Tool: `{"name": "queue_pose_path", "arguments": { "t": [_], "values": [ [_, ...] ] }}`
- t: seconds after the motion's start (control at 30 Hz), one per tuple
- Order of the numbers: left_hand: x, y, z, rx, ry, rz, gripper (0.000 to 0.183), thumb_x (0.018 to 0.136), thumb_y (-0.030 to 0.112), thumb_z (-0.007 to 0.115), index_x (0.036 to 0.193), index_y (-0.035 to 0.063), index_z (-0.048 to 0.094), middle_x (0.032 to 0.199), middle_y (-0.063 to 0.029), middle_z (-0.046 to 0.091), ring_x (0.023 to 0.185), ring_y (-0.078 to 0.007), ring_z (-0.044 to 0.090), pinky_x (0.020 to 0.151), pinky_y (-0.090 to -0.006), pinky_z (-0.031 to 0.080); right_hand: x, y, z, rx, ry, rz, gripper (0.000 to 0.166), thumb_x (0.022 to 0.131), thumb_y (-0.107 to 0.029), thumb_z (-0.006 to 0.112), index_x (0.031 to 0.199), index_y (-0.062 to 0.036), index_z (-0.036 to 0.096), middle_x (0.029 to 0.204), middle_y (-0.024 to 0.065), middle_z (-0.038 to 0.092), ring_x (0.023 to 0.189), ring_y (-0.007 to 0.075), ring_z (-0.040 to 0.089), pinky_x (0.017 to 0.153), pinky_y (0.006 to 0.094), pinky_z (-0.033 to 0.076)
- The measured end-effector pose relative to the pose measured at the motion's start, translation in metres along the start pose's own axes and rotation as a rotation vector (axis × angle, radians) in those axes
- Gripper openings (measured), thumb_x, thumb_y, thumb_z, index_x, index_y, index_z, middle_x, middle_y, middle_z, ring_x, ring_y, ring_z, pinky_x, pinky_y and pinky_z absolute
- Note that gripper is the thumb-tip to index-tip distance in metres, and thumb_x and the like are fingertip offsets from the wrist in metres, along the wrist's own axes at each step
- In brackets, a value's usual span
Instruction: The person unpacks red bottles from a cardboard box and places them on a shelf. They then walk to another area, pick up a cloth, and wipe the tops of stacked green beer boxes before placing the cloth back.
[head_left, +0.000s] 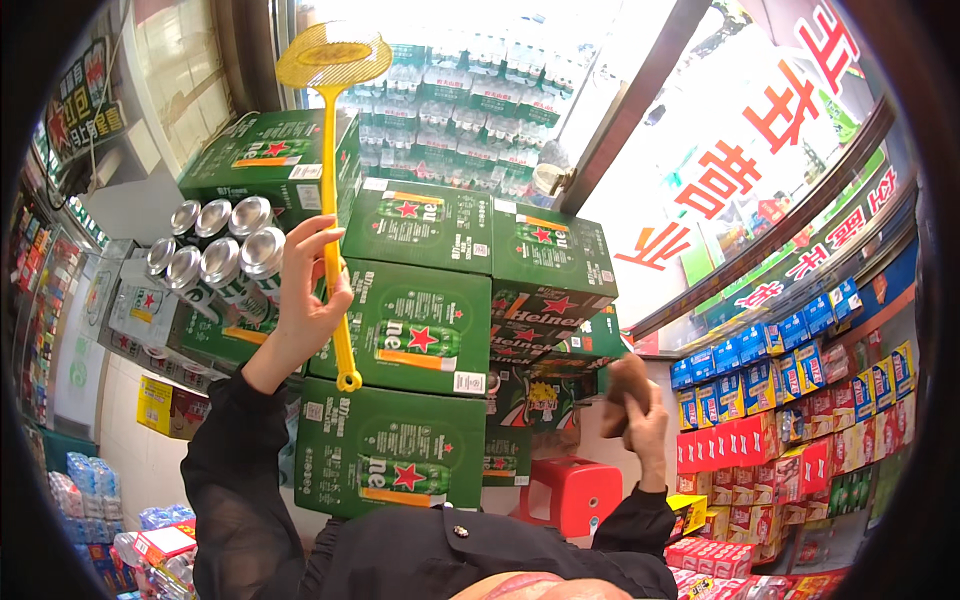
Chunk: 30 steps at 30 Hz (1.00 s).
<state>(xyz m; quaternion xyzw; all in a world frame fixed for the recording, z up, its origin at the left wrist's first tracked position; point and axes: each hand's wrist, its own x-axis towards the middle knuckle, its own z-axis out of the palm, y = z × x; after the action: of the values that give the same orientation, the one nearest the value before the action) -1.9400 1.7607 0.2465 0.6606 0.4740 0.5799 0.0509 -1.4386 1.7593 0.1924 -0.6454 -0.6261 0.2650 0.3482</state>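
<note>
My left hand (311, 289) grips the handle of a yellow plastic fly swatter (330, 150), whose mesh head points away from me. Below and behind the swatter are green Heineken beer cartons (420, 330), stacked in front of my body. Several beer cans (225, 262) with silver lids stand grouped just left of that hand. Over on the right, my right hand (646, 431) is closed on a blurred brown object (626, 394); what it is cannot be told.
A red plastic stool (574, 495) stands at the lower right. Beyond the cartons are packs of bottled water (465, 112) behind a door frame (630, 105). Stacked drink cartons (795, 390) line the right side. A yellow carton (156, 405) sits on the floor at left.
</note>
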Motion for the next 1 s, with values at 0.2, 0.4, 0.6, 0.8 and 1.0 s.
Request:
{"name": "queue_pose_path", "arguments": {
  "t": [0.2,0.4,0.6,0.8,1.0],
  "values": [
    [0.005,0.011,-0.006,-0.077,-0.022,0.047,0.055,0.075,-0.011,0.053,0.127,0.0053,0.045,0.131,-0.0117,0.04,0.11,-0.0176,0.049,0.083,-0.0255,0.049,-0.075,-0.099,0.136,-0.125,-0.63,-0.955,0.048,0.077,-0.017,0.07,0.122,-0.008,0.056,0.123,0.0202,0.054,0.115,0.0351,0.052,0.096,0.0425,0.044],
    [-0.021,0.017,-0.015,-0.075,-0.119,-0.019,0.053,0.078,-0.012,0.053,0.127,0.0045,0.045,0.13,-0.0122,0.042,0.108,-0.017,0.051,0.085,-0.0267,0.05,-0.059,-0.139,0.201,-0.022,-0.779,-1.179,0.053,0.072,-0.024,0.072,0.121,-0.0106,0.057,0.138,0.0218,0.041,0.131,0.0389,0.037,0.105,0.0496,0.033],
    [-0.039,0.024,-0.005,0.02,-0.261,-0.078,0.05,0.077,-0.01,0.054,0.124,0.0047,0.05,0.128,-0.0119,0.045,0.11,-0.0188,0.051,0.083,-0.0261,0.049,0.138,-0.104,0.188,-0.208,-0.255,-0.902,0.025,0.077,-0.005,0.061,0.099,-0.0136,0.068,0.097,0.0112,0.066,0.097,0.0282,0.062,0.079,0.036,0.052],
    [-0.05,-0.002,0.024,0.022,-0.397,-0.125,0.05,0.079,-0.011,0.053,0.126,0.0025,0.049,0.126,-0.0112,0.045,0.092,-0.0143,0.057,0.078,-0.0251,0.05,0.178,0.07,0.042,-0.517,0.039,-0.016,0.029,0.094,-0.022,0.04,0.102,-0.0003,0.059,0.102,0.0237,0.064,0.097,0.0391,0.061,0.079,0.0451,0.05],
    [-0.045,-0.055,0.047,-0.074,-0.406,-0.248,0.047,0.081,-0.008,0.057,0.127,0.0023,0.05,0.129,-0.0124,0.045,0.102,-0.019,0.059,0.086,-0.0286,0.05,-0.027,0.251,-0.036,-0.1,-0.02,0.272,0.033,0.087,-0.018,0.059,0.113,0.0014,0.057,0.099,0.0136,0.065,0.091,0.0234,0.062,0.08,0.0349,0.049]
  ]
}}
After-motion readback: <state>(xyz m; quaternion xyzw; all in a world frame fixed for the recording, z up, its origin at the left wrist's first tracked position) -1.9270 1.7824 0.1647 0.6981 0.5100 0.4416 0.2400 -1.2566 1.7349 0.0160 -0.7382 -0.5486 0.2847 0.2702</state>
